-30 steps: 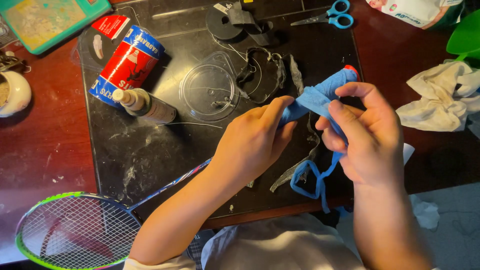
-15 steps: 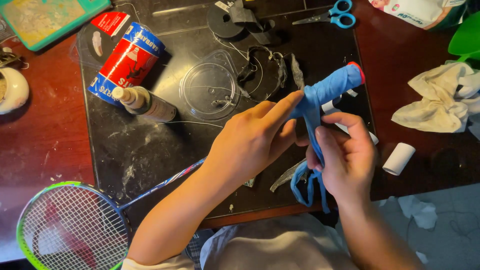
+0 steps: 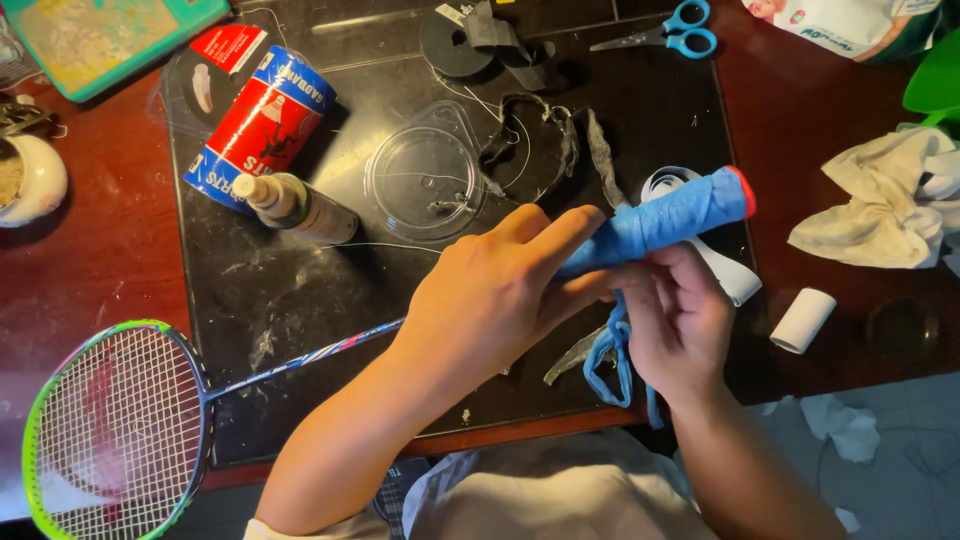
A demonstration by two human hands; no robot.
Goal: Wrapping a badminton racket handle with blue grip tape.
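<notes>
My left hand [image 3: 490,295] grips the badminton racket handle [image 3: 670,218], which is wrapped in blue grip tape and ends in a red cap at the right. The thin shaft [image 3: 300,360] runs down-left to the green-framed racket head [image 3: 110,430] over the desk's front edge. My right hand [image 3: 675,315] sits just below the handle and pinches the loose blue tape strip [image 3: 608,355], which hangs in loops under it.
A black mat [image 3: 280,290] covers the red-brown desk. On it lie a red and blue tube [image 3: 258,115], a small glue bottle [image 3: 295,205], a clear plastic lid [image 3: 425,175], old black grip scraps [image 3: 530,135] and blue scissors [image 3: 670,30]. White backing strip [image 3: 725,270], a white roll [image 3: 802,320] and a crumpled cloth [image 3: 885,200] lie right.
The handle has swung lower and more level, its red end further right. My right hand dropped under it, pulling the blue strip down. The racket head shifted left.
</notes>
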